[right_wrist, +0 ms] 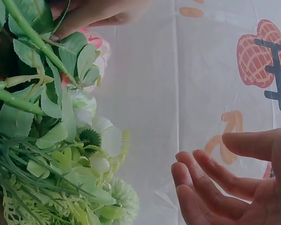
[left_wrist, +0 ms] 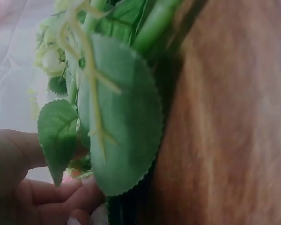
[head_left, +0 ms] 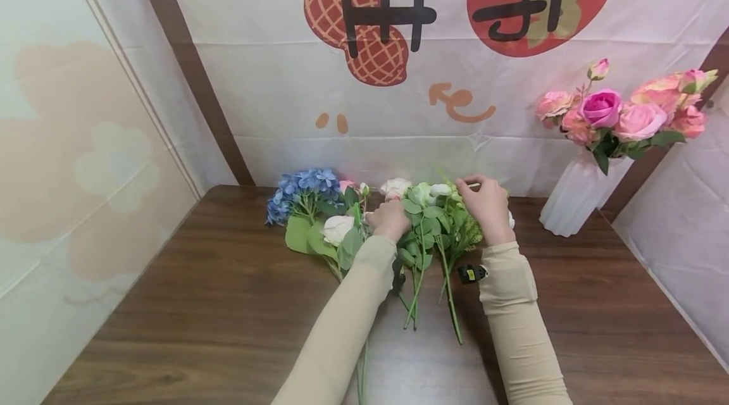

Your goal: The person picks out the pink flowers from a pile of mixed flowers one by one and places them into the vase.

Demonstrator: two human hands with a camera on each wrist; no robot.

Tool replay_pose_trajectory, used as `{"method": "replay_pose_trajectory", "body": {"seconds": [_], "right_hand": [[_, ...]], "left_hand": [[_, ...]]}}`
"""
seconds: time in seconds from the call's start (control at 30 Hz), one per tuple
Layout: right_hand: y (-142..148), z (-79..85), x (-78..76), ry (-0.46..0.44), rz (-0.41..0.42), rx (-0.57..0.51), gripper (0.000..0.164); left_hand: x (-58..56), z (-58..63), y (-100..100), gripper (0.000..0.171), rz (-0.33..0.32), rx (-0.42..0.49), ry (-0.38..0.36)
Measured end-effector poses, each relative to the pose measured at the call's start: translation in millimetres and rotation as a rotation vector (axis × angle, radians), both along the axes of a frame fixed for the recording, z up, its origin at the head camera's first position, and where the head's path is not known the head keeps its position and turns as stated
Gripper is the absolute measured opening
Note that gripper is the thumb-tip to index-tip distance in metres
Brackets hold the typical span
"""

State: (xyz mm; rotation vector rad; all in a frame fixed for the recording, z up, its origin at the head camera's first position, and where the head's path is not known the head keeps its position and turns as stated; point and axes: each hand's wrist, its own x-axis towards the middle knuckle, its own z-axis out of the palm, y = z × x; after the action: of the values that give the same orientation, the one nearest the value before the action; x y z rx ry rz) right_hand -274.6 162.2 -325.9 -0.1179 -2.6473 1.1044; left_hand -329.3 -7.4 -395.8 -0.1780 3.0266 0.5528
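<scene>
Among the laid-out artificial flowers, my left hand (head_left: 390,220) reaches in just below a pale pink rose (head_left: 395,187). In the left wrist view its thumb and bent fingers (left_wrist: 61,197) go behind a broad serrated leaf (left_wrist: 126,117); the leaves hide the fingertips, so I cannot tell whether they pinch a stem. My right hand (head_left: 486,207) is held over the right end of the flowers, beside white and yellow-green blooms (head_left: 450,193). Its fingers (right_wrist: 215,183) are loosely bent and apart from the thumb, with nothing between them. Green stems (head_left: 450,304) point towards me.
A blue hydrangea (head_left: 304,193) and a white rose (head_left: 338,229) lie on the left. At the back right stands a white ribbed vase (head_left: 578,193) of pink roses (head_left: 617,114). Behind the brown wooden table (head_left: 228,316) hangs a printed white cloth (head_left: 262,76).
</scene>
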Motion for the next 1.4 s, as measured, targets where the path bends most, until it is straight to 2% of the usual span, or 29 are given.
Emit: {"method": "replay_pose_trajectory", "body": {"seconds": [0.13, 0.27, 0.47, 0.67, 0.77, 0.97, 1.27, 1.4], "right_hand": [[0, -0.8, -0.5, 0.004, -0.005, -0.004, 0.042], [0, 0.3, -1.0, -0.003, -0.01, -0.015, 0.043], [2, 0.3, -1.9, 0.001, -0.006, -0.012, 0.044], [2, -0.5, -1.4, 0.002, -0.003, -0.009, 0.044], [1, -1.1, -0.9, -0.002, 0.002, -0.008, 0.043], [-1, -2.6, -0.8, 0.001, 0.025, 0.001, 0.043], [-5, 0.0, -0.9, 0.031, 0.039, -0.005, 0.043], [-9, 3.7, 1.5, 0.045, 0.055, -0.004, 0.043]], "left_hand": [[2.6, -2.2, -5, 0.032, 0.023, 0.06, 0.002], [5.5, -1.7, -9, 0.022, 0.065, 0.138, 0.04], [12.7, 0.0, -13, 0.029, 0.109, 0.231, 0.117], [18.6, 3.7, -17, 0.022, 0.097, 0.348, 0.183], [20.6, 8.8, -19, 0.02, 0.104, 0.407, 0.215], [23.8, 21.3, -25, 0.02, 0.134, 0.462, 0.291], [34.5, 48.5, -30, 0.019, 0.074, 0.593, 0.499], [40.0, 58.4, -32, 0.018, 0.049, 0.626, 0.559]]}}
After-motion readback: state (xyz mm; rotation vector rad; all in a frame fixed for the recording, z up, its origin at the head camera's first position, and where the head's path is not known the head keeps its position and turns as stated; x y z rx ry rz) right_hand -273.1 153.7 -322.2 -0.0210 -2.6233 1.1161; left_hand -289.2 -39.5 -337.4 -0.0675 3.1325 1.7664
